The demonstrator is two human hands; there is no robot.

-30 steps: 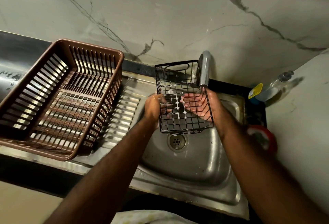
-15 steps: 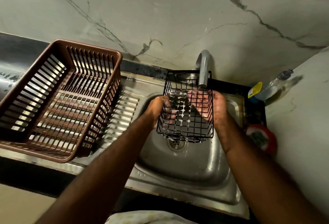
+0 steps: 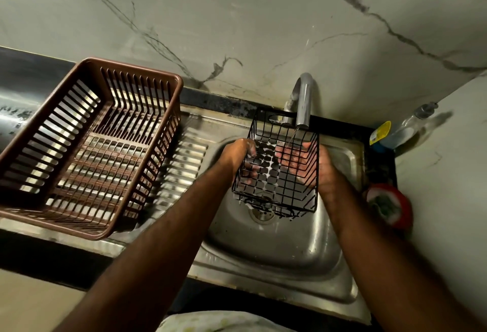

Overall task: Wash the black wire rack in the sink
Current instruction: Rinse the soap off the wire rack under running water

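The black wire rack [image 3: 274, 189], a small basket with white suds on its grid, hangs over the steel sink [image 3: 276, 247] under the tap [image 3: 303, 105]. A thin stream of water runs from the spout into it. My left hand [image 3: 238, 155] grips the rack's left wall, fingers curled through the wires. My right hand [image 3: 316, 165] is at the right wall, its fingers inside the basket against the wires and its thumb over the rim.
A brown plastic dish basket [image 3: 87, 144] sits on the ribbed drainboard at the left. At the sink's back right corner lies a clear soap bottle [image 3: 403, 131]; a red round container [image 3: 390, 205] stands to the right. The marble wall rises behind.
The rack has tipped from standing on end to lying lower and more level under the spout. Both hands moved down with it, and water now falls into the basket.
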